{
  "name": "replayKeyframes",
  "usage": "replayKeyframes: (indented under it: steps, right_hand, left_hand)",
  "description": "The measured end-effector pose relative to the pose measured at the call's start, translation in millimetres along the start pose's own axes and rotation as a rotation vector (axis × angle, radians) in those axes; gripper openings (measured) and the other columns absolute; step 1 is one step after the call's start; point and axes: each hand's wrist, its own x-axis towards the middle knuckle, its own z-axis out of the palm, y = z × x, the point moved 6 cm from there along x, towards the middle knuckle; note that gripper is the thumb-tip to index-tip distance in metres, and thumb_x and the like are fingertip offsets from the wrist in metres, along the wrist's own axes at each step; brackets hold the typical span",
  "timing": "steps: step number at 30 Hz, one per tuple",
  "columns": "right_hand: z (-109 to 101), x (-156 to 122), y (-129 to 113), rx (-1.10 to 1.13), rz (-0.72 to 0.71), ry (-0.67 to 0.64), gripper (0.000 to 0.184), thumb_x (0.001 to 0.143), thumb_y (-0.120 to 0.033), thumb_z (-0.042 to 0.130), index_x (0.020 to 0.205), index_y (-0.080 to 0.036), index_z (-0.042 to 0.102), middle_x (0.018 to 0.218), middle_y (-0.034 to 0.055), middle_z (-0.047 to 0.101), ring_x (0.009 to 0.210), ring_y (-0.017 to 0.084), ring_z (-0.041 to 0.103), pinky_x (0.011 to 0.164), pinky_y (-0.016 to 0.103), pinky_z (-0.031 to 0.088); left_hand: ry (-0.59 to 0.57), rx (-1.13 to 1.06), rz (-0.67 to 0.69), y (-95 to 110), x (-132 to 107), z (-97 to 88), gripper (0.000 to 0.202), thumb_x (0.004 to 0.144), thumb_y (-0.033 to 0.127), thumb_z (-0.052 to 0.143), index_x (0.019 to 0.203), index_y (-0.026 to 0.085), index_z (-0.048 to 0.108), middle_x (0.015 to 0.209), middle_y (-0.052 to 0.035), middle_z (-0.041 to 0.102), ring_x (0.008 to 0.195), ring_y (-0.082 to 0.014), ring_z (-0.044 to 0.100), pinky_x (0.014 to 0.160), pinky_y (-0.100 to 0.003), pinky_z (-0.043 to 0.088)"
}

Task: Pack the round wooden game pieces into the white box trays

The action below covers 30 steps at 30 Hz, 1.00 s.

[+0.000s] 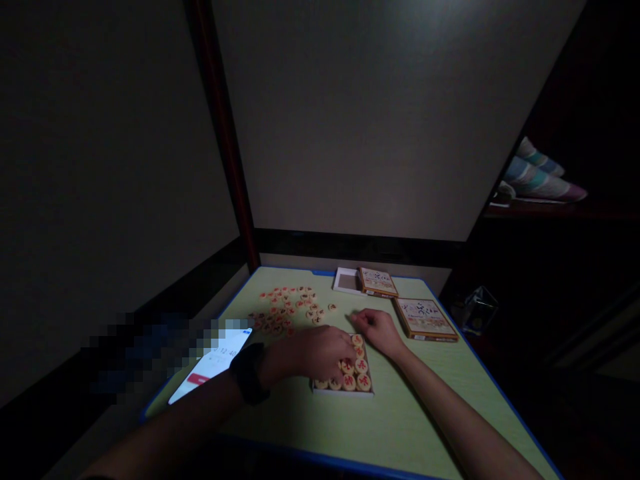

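Observation:
My left hand [323, 352], with a dark watch on the wrist, reaches over a shallow white box tray [345, 393] filled with round wooden Chinese chess pieces [349, 382] marked in red. Its bent fingers close on a Chinese chess piece in the tray; the hand covers the tray's left part. Just right of the tray's far corner, my right hand [377, 330] rests on the table with its fingers curled in, and I see nothing held in it. Beyond the left hand lies a loose spread of more Chinese chess pieces [287, 308] with red and dark characters.
All this is on a pale green table [390, 427] with a blue edge. A printed box lid [423, 317] lies at the right. Farther back, another printed lid [379, 281] leans on an open white box tray [345, 281]. A lit phone [213, 363] lies at the left edge.

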Motion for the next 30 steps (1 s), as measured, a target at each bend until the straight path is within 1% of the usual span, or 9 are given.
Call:
replayKeyframes:
  steps: [3, 7, 11, 15, 19, 22, 25, 27, 30]
  right_hand:
    - [-1.4, -0.5, -2.1, 0.001, -0.002, 0.004, 0.045, 0.080, -0.059, 0.054, 0.060, -0.019, 0.064, 0.053, 0.0006, 0.058, 0.052, 0.015, 0.048, 0.051, 0.026, 0.031]
    - [-2.0, -0.7, -2.6, 0.009, -0.005, 0.001, 0.046, 0.080, -0.060, 0.054, 0.059, -0.019, 0.063, 0.051, -0.0003, 0.056, 0.050, 0.014, 0.046, 0.051, 0.026, 0.031]
    - [-4.0, -0.7, -1.2, 0.005, -0.013, 0.044, 0.051, 0.081, -0.064, 0.050, 0.060, -0.019, 0.064, 0.050, 0.0006, 0.057, 0.050, 0.015, 0.046, 0.050, 0.026, 0.031]
    - [-23.7, -1.2, -5.9, -0.171, -0.001, 0.155, 0.051, 0.088, -0.058, 0.043, 0.071, -0.018, 0.070, 0.061, 0.0061, 0.067, 0.058, 0.019, 0.056, 0.056, 0.028, 0.038]
    - [-72.7, -2.1, -9.5, -0.606, 0.101, 0.326, 0.047, 0.095, -0.047, 0.040, 0.095, -0.016, 0.075, 0.092, 0.0154, 0.074, 0.090, 0.028, 0.063, 0.078, 0.035, 0.044]
    - [-101.2, -1.7, 6.9, -0.793, 0.237, 0.266, 0.053, 0.090, -0.056, 0.048, 0.123, -0.020, 0.067, 0.127, 0.0176, 0.064, 0.121, 0.039, 0.051, 0.097, 0.049, 0.040]
    - [-111.4, -4.3, 37.8, -0.813, 0.445, 0.109, 0.072, 0.084, -0.067, 0.052, 0.144, -0.028, 0.049, 0.153, 0.0142, 0.041, 0.137, 0.046, 0.035, 0.102, 0.064, 0.034]
    - [-109.0, -5.8, 51.5, -0.785, 0.504, 0.020, 0.076, 0.083, -0.070, 0.050, 0.148, -0.031, 0.044, 0.158, 0.0125, 0.033, 0.139, 0.046, 0.034, 0.101, 0.064, 0.036]
    - [-104.0, -5.5, 55.0, -0.792, 0.484, -0.016, 0.070, 0.085, -0.066, 0.050, 0.146, -0.030, 0.047, 0.157, 0.0130, 0.035, 0.137, 0.042, 0.040, 0.100, 0.058, 0.041]
  left_hand:
    - [0.104, -0.040, -0.142, -22.4, -5.8, -8.3, 0.007, 0.083, 0.020, 0.065, 0.088, 0.020, 0.071, 0.091, -0.0015, 0.071, 0.087, -0.0162, 0.064, 0.083, -0.025, 0.047]
    - [0.306, 0.072, -0.472, -53.4, -13.2, -10.8, 0.025, 0.097, 0.025, 0.047, 0.091, 0.017, 0.069, 0.096, -0.0069, 0.071, 0.093, -0.0190, 0.064, 0.089, -0.030, 0.046]
    - [0.264, 0.189, -0.735, -60.2, -12.8, 8.4, 0.038, 0.101, 0.027, 0.034, 0.093, 0.014, 0.069, 0.098, -0.0124, 0.071, 0.089, -0.0216, 0.067, 0.084, -0.033, 0.049]
    - [0.213, 0.177, -0.726, -49.9, -9.9, 22.0, 0.041, 0.101, 0.026, 0.031, 0.092, 0.015, 0.070, 0.100, -0.0120, 0.071, 0.089, -0.0214, 0.067, 0.082, -0.033, 0.050]
    - [0.225, 0.116, -0.729, -48.1, -13.6, 24.2, 0.038, 0.101, 0.025, 0.033, 0.091, 0.016, 0.069, 0.102, -0.0106, 0.070, 0.092, -0.0197, 0.066, 0.085, -0.031, 0.049]
    - [0.265, 0.085, -0.716, -50.1, -13.9, 25.6, 0.037, 0.101, 0.025, 0.034, 0.092, 0.016, 0.069, 0.102, -0.0108, 0.069, 0.095, -0.0194, 0.065, 0.088, -0.030, 0.048]
    - [0.318, 0.027, -0.683, -51.8, -12.2, 29.4, 0.037, 0.100, 0.024, 0.035, 0.087, 0.017, 0.068, 0.097, -0.0094, 0.069, 0.093, -0.0182, 0.065, 0.088, -0.029, 0.048]
    - [0.339, -0.012, -0.668, -53.0, -11.0, 32.6, 0.036, 0.100, 0.023, 0.036, 0.085, 0.017, 0.068, 0.096, -0.0090, 0.070, 0.092, -0.0177, 0.065, 0.088, -0.029, 0.048]
    - [0.364, -0.028, -0.650, -54.6, -9.5, 35.3, 0.035, 0.099, 0.022, 0.036, 0.084, 0.016, 0.067, 0.096, -0.0095, 0.070, 0.092, -0.0180, 0.065, 0.087, -0.028, 0.048]
